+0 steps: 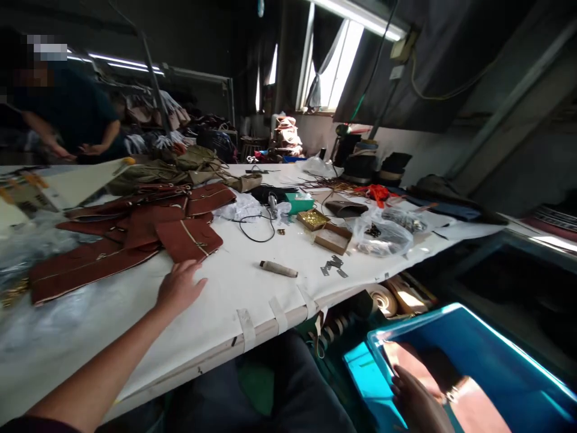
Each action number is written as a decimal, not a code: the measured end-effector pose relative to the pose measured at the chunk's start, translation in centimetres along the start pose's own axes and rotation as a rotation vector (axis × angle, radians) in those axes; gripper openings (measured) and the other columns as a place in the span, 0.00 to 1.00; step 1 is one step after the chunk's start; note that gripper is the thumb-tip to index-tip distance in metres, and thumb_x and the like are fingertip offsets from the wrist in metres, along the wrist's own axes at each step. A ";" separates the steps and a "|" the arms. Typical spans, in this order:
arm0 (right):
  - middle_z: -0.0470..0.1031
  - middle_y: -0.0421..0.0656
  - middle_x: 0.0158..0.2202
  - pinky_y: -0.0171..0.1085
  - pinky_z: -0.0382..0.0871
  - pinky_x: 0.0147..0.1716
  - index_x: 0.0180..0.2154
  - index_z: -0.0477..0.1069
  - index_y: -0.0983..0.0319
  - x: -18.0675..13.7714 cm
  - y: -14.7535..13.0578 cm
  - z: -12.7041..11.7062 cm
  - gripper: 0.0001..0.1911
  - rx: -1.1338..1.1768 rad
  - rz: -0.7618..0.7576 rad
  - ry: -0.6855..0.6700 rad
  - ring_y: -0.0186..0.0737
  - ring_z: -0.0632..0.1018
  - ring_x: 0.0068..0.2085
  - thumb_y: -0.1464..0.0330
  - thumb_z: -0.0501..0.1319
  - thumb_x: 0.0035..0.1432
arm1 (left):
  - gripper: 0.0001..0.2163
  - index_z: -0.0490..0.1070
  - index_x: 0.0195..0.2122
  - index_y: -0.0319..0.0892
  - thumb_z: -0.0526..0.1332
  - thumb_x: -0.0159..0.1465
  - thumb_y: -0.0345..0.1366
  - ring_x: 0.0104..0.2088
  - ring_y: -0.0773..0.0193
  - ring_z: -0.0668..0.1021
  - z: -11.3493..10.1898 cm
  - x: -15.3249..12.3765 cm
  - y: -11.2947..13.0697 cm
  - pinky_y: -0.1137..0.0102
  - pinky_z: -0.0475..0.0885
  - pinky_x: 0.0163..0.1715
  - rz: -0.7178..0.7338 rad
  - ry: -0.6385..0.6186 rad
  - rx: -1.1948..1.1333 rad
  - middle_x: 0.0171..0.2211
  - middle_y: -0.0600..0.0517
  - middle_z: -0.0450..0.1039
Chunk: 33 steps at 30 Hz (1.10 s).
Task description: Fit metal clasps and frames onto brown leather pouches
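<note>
My left hand (pixel 180 287) rests on the white table with its fingers stretched out and thumb apart. Its fingertips touch the near edge of a reddish-brown leather panel (pixel 189 238) with a zip and a metal clasp. Beside that panel lies a spread of similar zipped leather pieces (pixel 97 261). Low on the right, my right hand (pixel 417 400) reaches into a blue bin (pixel 455 310), its fingers closed at the edge of a brown leather piece (pixel 417 364). Another leather piece (pixel 480 406) with a metal fitting lies there.
On the table are a wrapped tool handle (pixel 279 269), dark metal plates (pixel 333 264), cardboard boxes (pixel 333 239) of small parts, a plastic bag (pixel 383 234) and a cable (pixel 256 240). A person (pixel 67 114) stands across the table. Leather rolls (pixel 383 299) sit under the edge.
</note>
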State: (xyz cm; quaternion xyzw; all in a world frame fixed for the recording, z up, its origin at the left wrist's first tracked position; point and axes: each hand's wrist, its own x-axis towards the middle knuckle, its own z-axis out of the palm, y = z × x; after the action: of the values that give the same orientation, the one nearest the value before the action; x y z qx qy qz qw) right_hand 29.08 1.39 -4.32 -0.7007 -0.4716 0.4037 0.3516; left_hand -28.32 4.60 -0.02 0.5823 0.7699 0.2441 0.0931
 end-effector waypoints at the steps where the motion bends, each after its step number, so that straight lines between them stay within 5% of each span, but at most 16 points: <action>1: 0.80 0.47 0.35 0.47 0.80 0.32 0.43 0.80 0.56 1.3 -0.5 0.8 0.26 0.037 0.017 0.026 0.53 0.84 0.36 0.42 0.68 0.59 | 0.26 0.72 0.61 0.34 0.58 0.67 0.45 0.71 0.29 0.62 0.3 1.1 -1.3 0.39 0.58 0.70 -0.014 0.020 0.053 0.70 0.30 0.63; 4: 0.83 0.46 0.36 0.44 0.78 0.37 0.47 0.81 0.61 6.0 -4.4 4.2 0.28 0.033 -0.104 -0.047 0.50 0.84 0.38 0.46 0.68 0.58 | 0.29 0.72 0.62 0.33 0.53 0.69 0.49 0.66 0.30 0.70 1.3 4.1 -4.9 0.42 0.69 0.62 -0.022 0.037 0.376 0.66 0.30 0.69; 7: 0.84 0.47 0.36 0.42 0.77 0.37 0.47 0.81 0.63 11.2 -10.2 8.7 0.25 -0.132 -0.290 -0.105 0.47 0.84 0.36 0.50 0.63 0.62 | 0.26 0.75 0.56 0.32 0.48 0.72 0.47 0.59 0.35 0.77 1.8 5.8 -7.4 0.48 0.73 0.56 0.034 -0.017 0.461 0.57 0.31 0.78; 12: 0.86 0.46 0.39 0.39 0.74 0.42 0.44 0.84 0.62 18.7 -18.4 16.7 0.15 -0.341 -0.534 -0.219 0.44 0.83 0.38 0.59 0.67 0.61 | 0.18 0.76 0.36 0.40 0.47 0.72 0.36 0.44 0.44 0.81 1.0 6.5 -7.4 0.55 0.72 0.47 0.203 -0.016 0.531 0.37 0.38 0.81; 17: 0.84 0.50 0.50 0.38 0.72 0.45 0.52 0.82 0.64 24.4 -23.6 24.8 0.20 -0.441 -0.643 -0.219 0.48 0.82 0.47 0.62 0.70 0.62 | 0.16 0.77 0.32 0.44 0.53 0.74 0.38 0.31 0.53 0.80 1.3 1.8 -1.9 0.59 0.68 0.38 0.415 0.068 0.492 0.27 0.49 0.78; 21: 0.79 0.57 0.57 0.39 0.72 0.45 0.56 0.79 0.65 27.6 -25.5 29.8 0.27 -0.468 -0.598 -0.185 0.51 0.82 0.50 0.58 0.72 0.60 | 0.10 0.78 0.36 0.44 0.57 0.71 0.31 0.25 0.57 0.79 4.6 -5.7 4.9 0.60 0.69 0.32 0.536 0.073 0.345 0.25 0.52 0.78; 23: 0.78 0.57 0.58 0.39 0.71 0.46 0.54 0.80 0.65 28.6 -25.7 31.5 0.25 -0.469 -0.569 -0.177 0.51 0.81 0.51 0.60 0.73 0.58 | 0.12 0.78 0.48 0.42 0.59 0.67 0.29 0.23 0.57 0.78 6.9 -8.3 8.2 0.60 0.69 0.29 0.552 0.084 0.275 0.24 0.53 0.77; 27: 0.79 0.56 0.51 0.40 0.69 0.44 0.42 0.82 0.66 29.9 -25.5 32.7 0.10 -0.425 -0.552 -0.180 0.47 0.79 0.50 0.66 0.71 0.60 | 0.23 0.74 0.58 0.37 0.70 0.62 0.35 0.27 0.54 0.81 9.4 -9.5 13.1 0.59 0.73 0.28 0.453 0.056 0.044 0.29 0.51 0.81; 30: 0.80 0.52 0.44 0.41 0.68 0.43 0.39 0.82 0.66 29.3 -25.7 31.9 0.07 -0.331 -0.567 -0.203 0.43 0.78 0.44 0.68 0.69 0.61 | 0.25 0.75 0.59 0.40 0.73 0.62 0.41 0.35 0.53 0.83 8.6 -8.5 14.4 0.58 0.78 0.36 0.382 -0.012 -0.220 0.38 0.48 0.84; 33: 0.82 0.47 0.38 0.39 0.70 0.41 0.41 0.82 0.64 25.5 -25.9 29.8 0.09 -0.193 -0.609 -0.280 0.41 0.78 0.40 0.66 0.67 0.61 | 0.15 0.77 0.55 0.43 0.68 0.67 0.35 0.40 0.57 0.83 6.6 -7.4 13.6 0.61 0.80 0.42 0.284 0.019 -0.421 0.41 0.48 0.83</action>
State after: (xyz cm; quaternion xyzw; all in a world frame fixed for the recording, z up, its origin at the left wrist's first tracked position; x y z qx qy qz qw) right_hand -1.62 36.85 -0.39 -0.4956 -0.7387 0.3259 0.3202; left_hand -11.70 2.18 -0.18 0.6500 0.6134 0.4152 0.1696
